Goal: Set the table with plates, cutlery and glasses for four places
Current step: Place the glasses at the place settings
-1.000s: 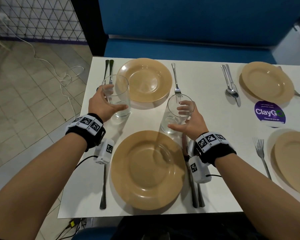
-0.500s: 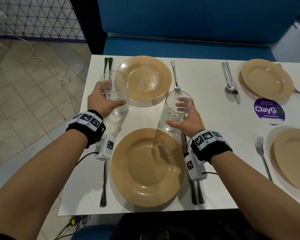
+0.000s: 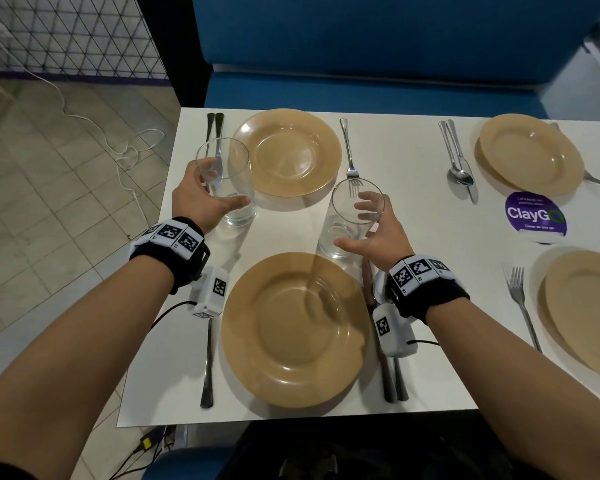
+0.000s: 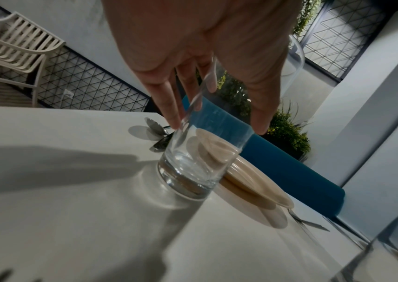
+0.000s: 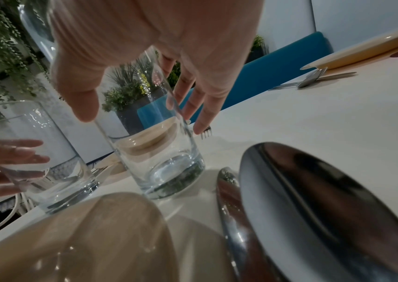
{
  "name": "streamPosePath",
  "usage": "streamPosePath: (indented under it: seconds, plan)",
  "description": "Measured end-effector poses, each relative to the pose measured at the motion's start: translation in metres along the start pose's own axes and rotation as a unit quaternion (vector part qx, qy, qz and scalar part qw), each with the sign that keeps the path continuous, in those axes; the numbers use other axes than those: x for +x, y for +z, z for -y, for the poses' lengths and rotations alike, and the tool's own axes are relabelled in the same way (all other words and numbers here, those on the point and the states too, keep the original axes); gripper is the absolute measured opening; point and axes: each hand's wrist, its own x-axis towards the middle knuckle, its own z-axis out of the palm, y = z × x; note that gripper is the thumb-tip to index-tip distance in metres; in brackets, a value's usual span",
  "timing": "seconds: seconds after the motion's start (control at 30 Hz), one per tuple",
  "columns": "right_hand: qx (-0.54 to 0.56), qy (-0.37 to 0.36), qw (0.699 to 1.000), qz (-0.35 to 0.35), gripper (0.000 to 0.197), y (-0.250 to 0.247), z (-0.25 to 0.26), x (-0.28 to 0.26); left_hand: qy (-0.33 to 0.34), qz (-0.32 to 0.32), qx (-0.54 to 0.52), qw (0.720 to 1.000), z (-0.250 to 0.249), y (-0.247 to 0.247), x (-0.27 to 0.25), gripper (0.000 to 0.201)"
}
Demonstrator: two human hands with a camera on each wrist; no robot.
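Two clear empty glasses stand on the white table [image 3: 413, 216] between the far plate [image 3: 286, 152] and the near plate [image 3: 295, 327]. My left hand [image 3: 224, 187] wraps the left glass [image 3: 238, 216], thumb in front and fingers behind; in the left wrist view this hand [image 4: 217, 126] lies along the glass [image 4: 193, 162]. My right hand [image 3: 352, 223] sits loosely round the right glass [image 3: 329, 230] with its fingers spread; in the right wrist view the hand [image 5: 142, 120] stands off the glass [image 5: 154, 162]. Two more plates [image 3: 529, 154] [image 3: 589, 313] lie at the right, each place with cutlery.
A fork [image 3: 349, 147] points at the right glass. A knife and spoon [image 3: 392, 375] lie under my right wrist, and a fork [image 3: 208, 358] lies left of the near plate. A purple ClayGo sticker [image 3: 536, 216] is at the right. A blue bench [image 3: 361, 81] runs behind the table.
Both glasses stay where they stood. My right hand's fingers have spread and loosened off the right glass. The left hand keeps its place round the left glass.
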Motion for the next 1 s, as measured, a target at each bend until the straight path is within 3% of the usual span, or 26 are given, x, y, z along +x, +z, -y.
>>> streamPosePath:
  seconds: [0.37,0.53,0.63,0.77,0.87,1.0]
  plan:
    - [-0.003,-0.006,1.000,-0.009,0.073,0.005,0.002,-0.001,-0.003,-0.008,-0.021,1.000,-0.005,0.003,-0.005,0.072]
    - [-0.007,-0.010,1.000,0.002,0.078,0.002,0.002,-0.003,0.008,-0.009,-0.002,1.000,-0.010,0.001,-0.011,0.099]
    - [-0.016,-0.027,0.999,0.015,0.085,-0.011,0.010,-0.004,0.057,-0.062,0.046,0.995,-0.025,-0.001,-0.021,0.108]
    - [-0.024,-0.078,0.996,0.038,0.083,-0.045,0.031,-0.006,0.183,-0.110,0.124,0.969,-0.068,0.003,-0.040,0.090]
    - [-0.007,-0.106,0.994,-0.026,0.068,-0.093,0.042,0.001,0.251,-0.073,0.122,0.957,-0.121,0.038,-0.056,0.073]
    - [0.010,-0.126,0.979,-0.163,0.061,-0.192,0.033,0.022,0.297,-0.033,0.016,0.954,-0.196,0.138,-0.081,0.058]
